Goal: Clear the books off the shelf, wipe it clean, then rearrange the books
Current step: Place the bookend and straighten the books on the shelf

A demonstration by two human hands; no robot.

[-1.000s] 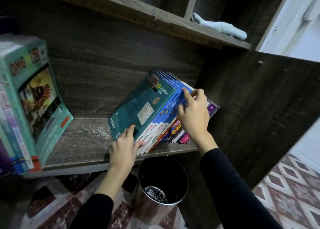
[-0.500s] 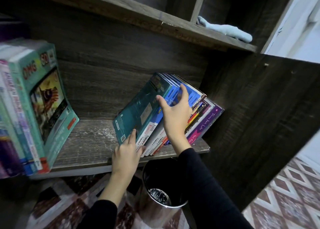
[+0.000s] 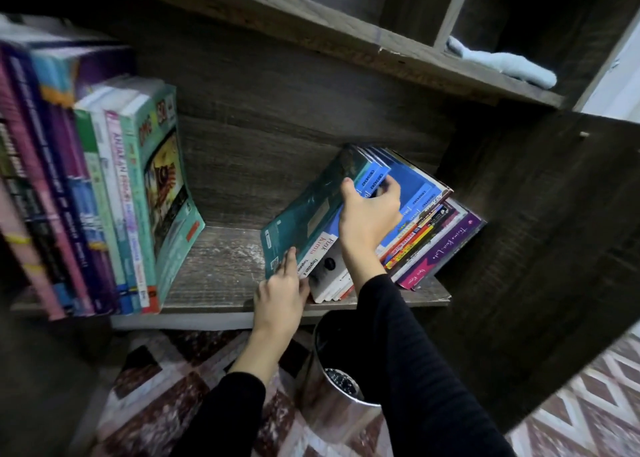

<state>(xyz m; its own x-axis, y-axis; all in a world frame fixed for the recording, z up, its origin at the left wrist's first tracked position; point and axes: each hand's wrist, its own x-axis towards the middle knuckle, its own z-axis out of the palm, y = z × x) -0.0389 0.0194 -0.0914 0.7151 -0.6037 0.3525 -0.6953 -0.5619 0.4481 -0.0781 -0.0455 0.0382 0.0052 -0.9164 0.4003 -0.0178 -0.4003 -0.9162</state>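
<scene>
The dark shelf (image 3: 214,269) is showing dust mid-frame. Right of centre, the leaning books (image 3: 440,248) are being steadied: right grip (image 3: 369,214) curling round blue spines, left grip (image 3: 278,297) pressing flat-fingered. Loosely held, they could be sliding off into the bin (image 3: 329,411) below.

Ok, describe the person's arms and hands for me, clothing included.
Both arms wear long black sleeves. The right sleeve looks finely ribbed and reaches the wrist; the left sleeve stops partway up the forearm. The left hand and right hand are bare: no gloves, rings or watch visible.
</scene>
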